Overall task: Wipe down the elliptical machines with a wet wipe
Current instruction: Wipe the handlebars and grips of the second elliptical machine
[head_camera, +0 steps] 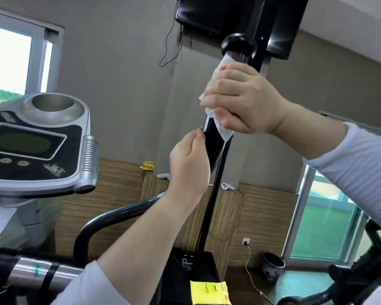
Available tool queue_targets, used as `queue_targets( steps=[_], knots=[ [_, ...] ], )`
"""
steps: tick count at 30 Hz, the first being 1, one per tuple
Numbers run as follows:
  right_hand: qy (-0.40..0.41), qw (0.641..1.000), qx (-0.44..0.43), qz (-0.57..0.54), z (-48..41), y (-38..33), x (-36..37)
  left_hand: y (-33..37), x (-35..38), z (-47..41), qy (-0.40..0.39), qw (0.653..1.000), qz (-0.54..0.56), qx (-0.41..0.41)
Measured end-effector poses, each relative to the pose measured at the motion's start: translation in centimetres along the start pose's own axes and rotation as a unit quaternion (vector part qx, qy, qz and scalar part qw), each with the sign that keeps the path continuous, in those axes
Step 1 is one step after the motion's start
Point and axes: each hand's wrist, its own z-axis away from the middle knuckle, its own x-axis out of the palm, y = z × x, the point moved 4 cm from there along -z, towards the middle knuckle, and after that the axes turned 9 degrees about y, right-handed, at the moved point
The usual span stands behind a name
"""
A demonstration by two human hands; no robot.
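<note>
- Wipe, white and crumpled, sits in the upper centre of the frame, wrapped round the black handle of the machine just below its round knob.
- The right hand grips wipe and handle together, with its fingers curled round both.
- Bits of the wipe stick out above the fingers, left of the knuckles and below the palm, where a loose tail hangs against the handle.
- The left hand is just beneath, in mid-frame. Its fingers are curled and the fingertips pinch the left edge of the handle, close beside the hanging tail.
- A pale sleeve covers the right forearm at the right edge of the frame.
- The console, grey with a dark display and a round cup holder, fills the left side.
- A yellow packet lies at the bottom centre.
- A dark screen hangs on the wall at the top.
</note>
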Motion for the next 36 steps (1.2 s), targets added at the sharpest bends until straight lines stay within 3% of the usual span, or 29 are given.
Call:
queue_targets(
  steps=[3,8,13,18,24,27,29,31,33,36],
  knots=[
    [0.038,0.999,0.035,-0.003,-0.4,-0.7,0.7,0.0,0.0,-0.1,0.0,1.0,0.005,-0.001],
    [0.005,1.0,0.001,-0.02,0.0,-0.6,0.4,0.1,-0.2,0.1,-0.008,1.0,-0.003,0.005],
    [0.093,0.993,0.074,-0.012,-0.7,-0.2,0.7,0.6,-0.2,-0.6,-0.013,1.0,0.004,0.001],
    [0.137,0.986,0.084,-0.04,-1.3,-0.2,-0.4,0.7,-0.3,-1.4,-0.031,0.998,0.059,-0.02],
    [0.225,0.963,0.148,-0.002,-3.2,4.1,-2.6,2.4,0.1,-1.9,0.02,0.996,0.089,0.002],
    [0.147,0.95,0.272,-0.043,-3.2,6.4,-2.0,4.0,0.8,-2.3,0.006,0.998,0.036,0.049],
    [0.07,0.895,0.404,-0.175,-2.8,7.1,-0.9,4.9,1.4,-2.7,-0.006,0.996,-0.026,0.087],
    [0.029,0.838,0.482,-0.254,-2.9,7.5,-0.3,5.2,1.7,-3.1,-0.007,0.992,-0.058,0.115],
    [-0.029,0.821,0.518,-0.239,-3.4,7.6,-0.5,5.3,1.8,-3.4,-0.007,0.991,-0.065,0.12],
    [-0.078,0.836,0.514,-0.175,-4.2,7.5,-1.1,5.4,1.7,-3.5,-0.017,0.991,-0.073,0.112]
  ],
)
